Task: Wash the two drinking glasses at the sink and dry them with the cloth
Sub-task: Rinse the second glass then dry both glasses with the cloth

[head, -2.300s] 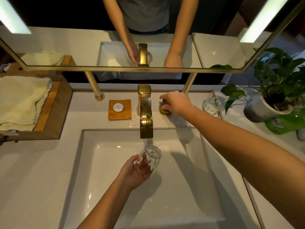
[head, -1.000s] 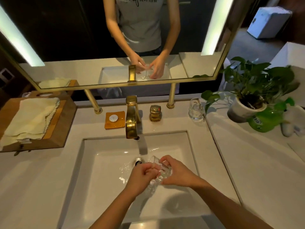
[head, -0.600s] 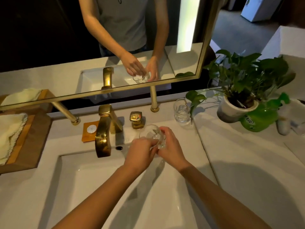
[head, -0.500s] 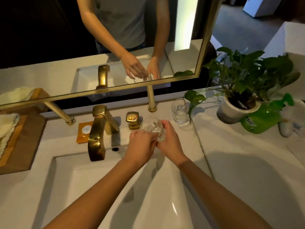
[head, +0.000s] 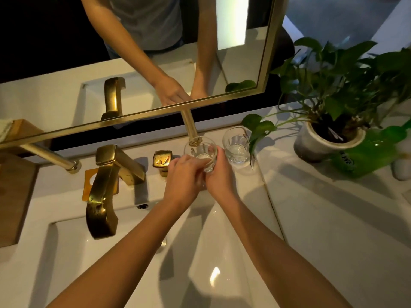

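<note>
Brass faucet (head: 104, 192) as the landmark, spout bowed over the white sink basin (head: 66, 252). Just right of it, the square brass handle (head: 162, 160). Further right of the faucet, left hand (head: 184, 174) wrapped round the near wall of a clear drinking glass (head: 201, 152), fingers curled. Glass upright, mouth up, tipped slightly away, held above the counter (head: 311, 218) behind the basin rather than under the spout. Right hand (head: 219, 176) clasping the same glass from the other side, fingers likewise curled low on its wall. Farthest right of the faucet, the second glass (head: 235, 144), standing upright on the counter just beside the held one, seemingly a narrow gap between. Much nearer the right hand than the left; probably an easy reach that way after setting the held glass down. Drying cloth not in view.
</note>
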### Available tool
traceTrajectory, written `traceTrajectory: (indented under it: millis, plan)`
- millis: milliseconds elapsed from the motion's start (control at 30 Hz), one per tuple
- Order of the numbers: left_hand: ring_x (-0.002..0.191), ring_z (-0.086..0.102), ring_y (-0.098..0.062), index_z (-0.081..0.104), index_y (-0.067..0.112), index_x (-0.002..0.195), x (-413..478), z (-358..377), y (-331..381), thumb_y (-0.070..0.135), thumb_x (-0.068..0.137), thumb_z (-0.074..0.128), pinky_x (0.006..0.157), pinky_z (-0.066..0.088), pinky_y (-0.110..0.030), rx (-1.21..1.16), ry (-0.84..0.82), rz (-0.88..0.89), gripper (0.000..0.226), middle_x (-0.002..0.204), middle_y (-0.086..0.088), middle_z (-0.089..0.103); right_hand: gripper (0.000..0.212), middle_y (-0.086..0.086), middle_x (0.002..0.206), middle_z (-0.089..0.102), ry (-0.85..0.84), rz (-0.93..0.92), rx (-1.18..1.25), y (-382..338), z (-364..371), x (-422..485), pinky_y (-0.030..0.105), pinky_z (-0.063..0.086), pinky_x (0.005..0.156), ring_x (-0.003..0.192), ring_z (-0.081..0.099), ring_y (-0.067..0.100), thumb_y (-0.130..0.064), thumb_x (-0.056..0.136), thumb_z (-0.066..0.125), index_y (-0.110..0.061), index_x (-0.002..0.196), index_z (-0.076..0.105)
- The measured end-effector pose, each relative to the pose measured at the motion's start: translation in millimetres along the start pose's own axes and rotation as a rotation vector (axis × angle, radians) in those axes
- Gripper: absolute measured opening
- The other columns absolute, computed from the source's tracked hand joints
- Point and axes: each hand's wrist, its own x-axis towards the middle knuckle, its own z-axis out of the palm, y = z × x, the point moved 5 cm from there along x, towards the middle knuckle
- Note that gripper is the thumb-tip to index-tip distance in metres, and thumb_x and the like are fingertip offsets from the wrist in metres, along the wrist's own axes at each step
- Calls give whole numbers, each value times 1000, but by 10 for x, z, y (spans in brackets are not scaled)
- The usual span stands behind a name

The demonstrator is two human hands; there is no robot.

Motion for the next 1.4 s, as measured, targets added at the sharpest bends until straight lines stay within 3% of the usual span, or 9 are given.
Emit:
traceTrajectory:
  millis: [200, 367, 467, 567, 733, 900, 1033, 1267, 1400]
  plan:
    - [93, 56, -21, 70, 20, 107, 44, 41, -12, 10, 86, 60, 82, 26, -28, -7, 18, 32, 25, 91, 0, 72, 58, -1, 132, 58, -13, 24, 45, 8, 21, 13, 45, 54, 94, 117, 59, 19, -31, 84, 58, -36, 137, 34]
    - [114, 55, -21, 60, 19, 124, 15, 88, -11, 13, 92, 53, 98, 36, -33, -65, 19, 27, 34, 117, -3, 68, 53, 11, 119, 62, 15, -20, 10, -24, -33, 28, 44, 53, 89, 106, 61, 29, -4, 88, 56, -21, 135, 41]
    - [140, 32, -17, 41, 19, 141, -92, 94, -21, 20, 95, 51, 116, 24, -39, -129, -1, -4, 47, 148, -2, 43, 54, 6, 122, 62, -54, 0, 23, -22, -52, 28, 41, 56, 85, 106, 63, 24, -9, 90, 58, -27, 137, 39]
    - [146, 12, -15, 25, 21, 148, -268, 92, -62, 28, 96, 49, 120, 14, -39, -117, -11, -23, 58, 158, 0, 21, 65, -5, 129, 60, -106, 4, 16, -31, -79, -56, 34, 57, 86, 114, 61, 15, -19, 85, 71, -33, 138, 36]
    - [146, -2, -12, 8, 26, 150, -763, 117, -147, 45, 95, 35, 120, 5, -38, -109, -96, -25, 64, 160, 4, 5, 68, 1, 148, 44, -70, 1, -101, -71, -214, -488, 37, 43, 106, 134, 44, 20, -23, 90, 63, -26, 148, 28]
    - [147, -7, -19, 3, 26, 151, -1429, 137, -457, 62, 84, 12, 118, -1, -44, 53, -209, -83, 76, 161, 2, -4, 61, 3, 162, 19, -164, -133, -548, -85, -227, -1106, 37, 18, 121, 150, 13, 22, -28, 98, 51, -19, 152, 23]
    - [146, -14, -21, -8, 27, 149, -1916, -46, -826, 57, 92, 24, 117, -5, -47, 233, -222, -96, 72, 159, -1, -14, 64, 0, 164, 0, -263, -209, -756, -203, 19, -1549, 43, 3, 122, 151, -6, 21, -37, 101, 42, -24, 155, 11]
    - [139, -24, -19, -15, 25, 144, -2430, -513, -1450, 79, 68, -15, 108, -27, -39, 279, -179, -134, 94, 150, 4, -26, 71, 3, 162, -18, -514, -306, -1014, -346, 887, -2077, 50, -5, 118, 149, -16, 25, -52, 100, 30, -23, 154, -6]
    - [136, -29, -16, -25, 23, 138, -2694, -937, -1931, 73, 69, -3, 112, -15, -47, 269, -147, -261, 88, 147, 5, -30, 72, 2, 162, -17, -583, -385, -1016, -596, 1564, -2310, 51, -4, 120, 149, -16, 24, -55, 99, 29, -26, 154, -7]
